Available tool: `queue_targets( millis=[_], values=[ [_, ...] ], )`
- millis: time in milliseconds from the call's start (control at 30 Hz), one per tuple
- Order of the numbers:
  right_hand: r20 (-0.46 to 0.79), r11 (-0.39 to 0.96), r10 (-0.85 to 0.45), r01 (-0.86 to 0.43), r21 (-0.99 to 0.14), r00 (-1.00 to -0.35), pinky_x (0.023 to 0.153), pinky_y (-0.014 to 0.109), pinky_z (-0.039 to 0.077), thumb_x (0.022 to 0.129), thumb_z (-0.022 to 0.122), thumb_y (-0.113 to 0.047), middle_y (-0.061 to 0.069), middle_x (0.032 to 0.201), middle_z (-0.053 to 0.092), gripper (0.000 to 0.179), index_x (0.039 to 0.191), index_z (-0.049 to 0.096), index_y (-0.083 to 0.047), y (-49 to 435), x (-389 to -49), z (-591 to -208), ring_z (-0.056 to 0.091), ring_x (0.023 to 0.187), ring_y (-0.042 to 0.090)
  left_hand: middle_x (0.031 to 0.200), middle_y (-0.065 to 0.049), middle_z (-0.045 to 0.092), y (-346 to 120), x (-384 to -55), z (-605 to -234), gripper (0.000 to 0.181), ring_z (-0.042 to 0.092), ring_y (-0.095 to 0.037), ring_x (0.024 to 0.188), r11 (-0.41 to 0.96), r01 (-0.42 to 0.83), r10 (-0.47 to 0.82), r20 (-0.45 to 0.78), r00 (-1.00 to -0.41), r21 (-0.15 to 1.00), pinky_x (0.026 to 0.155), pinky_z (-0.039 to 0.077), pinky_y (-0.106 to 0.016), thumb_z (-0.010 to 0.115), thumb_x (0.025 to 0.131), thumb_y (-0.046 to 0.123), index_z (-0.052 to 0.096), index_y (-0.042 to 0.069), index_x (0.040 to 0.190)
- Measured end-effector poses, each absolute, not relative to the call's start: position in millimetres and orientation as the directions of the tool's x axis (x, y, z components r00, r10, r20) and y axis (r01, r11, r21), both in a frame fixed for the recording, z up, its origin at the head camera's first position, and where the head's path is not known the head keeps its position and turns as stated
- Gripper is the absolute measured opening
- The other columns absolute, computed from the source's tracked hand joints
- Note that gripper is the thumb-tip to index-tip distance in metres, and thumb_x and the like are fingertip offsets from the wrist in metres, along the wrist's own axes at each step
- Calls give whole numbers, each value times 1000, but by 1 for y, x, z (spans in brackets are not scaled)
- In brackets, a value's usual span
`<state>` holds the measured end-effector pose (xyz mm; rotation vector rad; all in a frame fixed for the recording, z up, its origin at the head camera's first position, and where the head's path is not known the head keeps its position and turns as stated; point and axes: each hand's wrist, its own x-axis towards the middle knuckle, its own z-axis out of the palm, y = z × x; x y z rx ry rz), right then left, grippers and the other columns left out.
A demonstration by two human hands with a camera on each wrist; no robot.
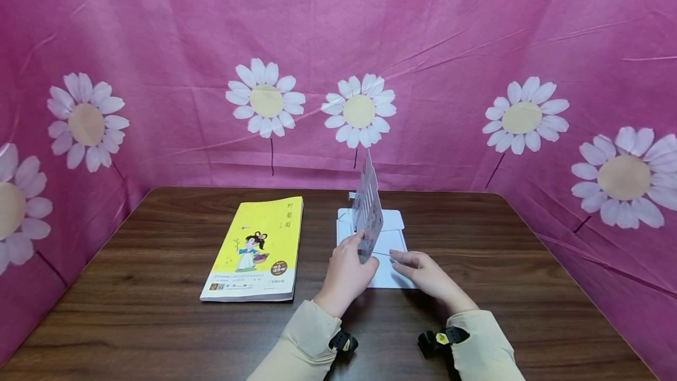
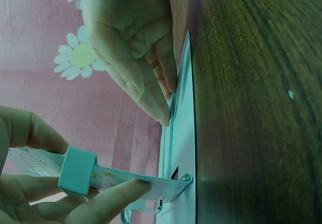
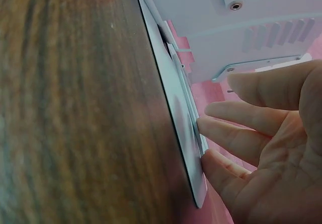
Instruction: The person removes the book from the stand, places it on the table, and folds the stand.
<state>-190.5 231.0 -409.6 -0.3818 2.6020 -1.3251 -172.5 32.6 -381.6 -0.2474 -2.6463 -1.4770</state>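
A white folding book stand lies with its flat base on the table and its hinged panel raised nearly upright. My left hand grips the near edge of that panel, thumb on the right face and fingers on the left. In the left wrist view, a pale block sits on the panel's edge between the fingers, and printed drawings show on the panel. My right hand is over the right part of the base, fingers loosely extended. In the right wrist view, its fingertips are right at the base's edge.
A thick yellow book with a cartoon figure on its cover lies left of the stand. Everything is on a dark wood-grain table. A pink cloth printed with white daisies hangs behind and around it.
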Motion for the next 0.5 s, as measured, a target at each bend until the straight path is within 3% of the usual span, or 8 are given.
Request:
queue_targets(
  millis=[500],
  values=[
    [-78,491,-121,9,-871,-990,112,53,36,99,58,-15,23,135,60,41,132,57,9,231,-190,-403,48,135,37,142,-17,55,33,-173,-382,58,56,-32,127,513,184,120,142,-983,838,105,46,-51,63,86,17,53,4,142]
  ],
)
